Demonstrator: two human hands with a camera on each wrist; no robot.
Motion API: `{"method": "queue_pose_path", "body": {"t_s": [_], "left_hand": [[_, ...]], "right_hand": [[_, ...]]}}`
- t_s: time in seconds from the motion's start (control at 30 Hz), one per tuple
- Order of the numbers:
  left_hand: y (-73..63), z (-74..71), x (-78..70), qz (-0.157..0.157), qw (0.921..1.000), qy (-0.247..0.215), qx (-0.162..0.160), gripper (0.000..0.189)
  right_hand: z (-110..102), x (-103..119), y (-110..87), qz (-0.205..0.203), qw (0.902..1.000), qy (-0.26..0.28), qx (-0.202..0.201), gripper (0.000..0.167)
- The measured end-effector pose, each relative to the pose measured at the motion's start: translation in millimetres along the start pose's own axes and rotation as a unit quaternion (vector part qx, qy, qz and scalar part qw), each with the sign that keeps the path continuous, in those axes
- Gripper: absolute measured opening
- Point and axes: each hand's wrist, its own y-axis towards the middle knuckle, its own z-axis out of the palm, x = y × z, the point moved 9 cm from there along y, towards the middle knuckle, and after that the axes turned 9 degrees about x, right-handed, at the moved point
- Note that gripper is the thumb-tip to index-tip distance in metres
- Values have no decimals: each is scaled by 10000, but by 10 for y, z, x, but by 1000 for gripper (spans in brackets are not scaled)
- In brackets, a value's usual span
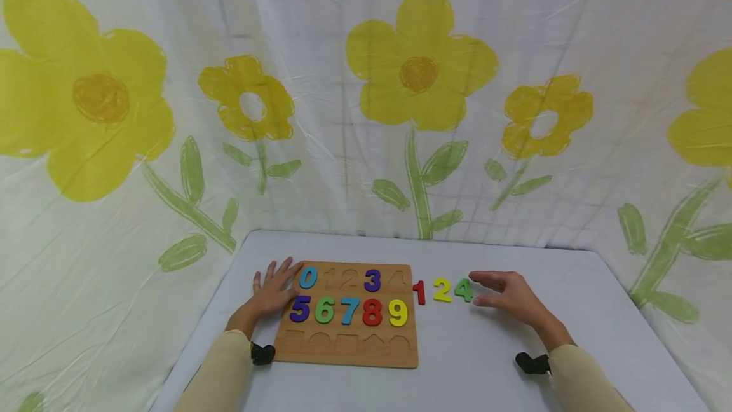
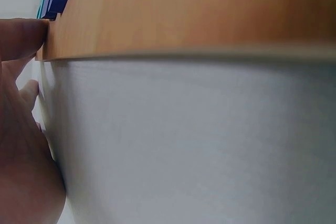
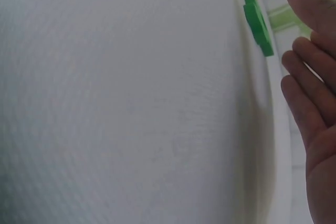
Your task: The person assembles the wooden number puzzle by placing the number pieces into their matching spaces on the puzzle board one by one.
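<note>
Hands (image 1: 276, 291) (image 1: 509, 297) astride seemingly part-filled number board (image 1: 361, 330)

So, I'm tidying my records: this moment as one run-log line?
left grip: touching board | right grip: empty, near green 4 | beside board: red 1, yellow 2, green 4

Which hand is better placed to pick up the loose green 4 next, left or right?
Probably the right hand: it is just beside the green 4, holding nothing. The left hand touches the left edge of the wooden board, opposite the 4's side.
</note>
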Motion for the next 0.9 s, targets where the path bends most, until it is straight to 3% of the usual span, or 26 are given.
{"method": "queue_pose_path", "body": {"t_s": [0.47,0.9], "left_hand": [[22,22,-16,-43,9999,75,104,74],[40,29,15,-163,9995,188,184,72]], "right_hand": [[72,-11,136,-22,9969,-781,-69,64],[137,41,162,52,9956,-935,-24,58]]}}
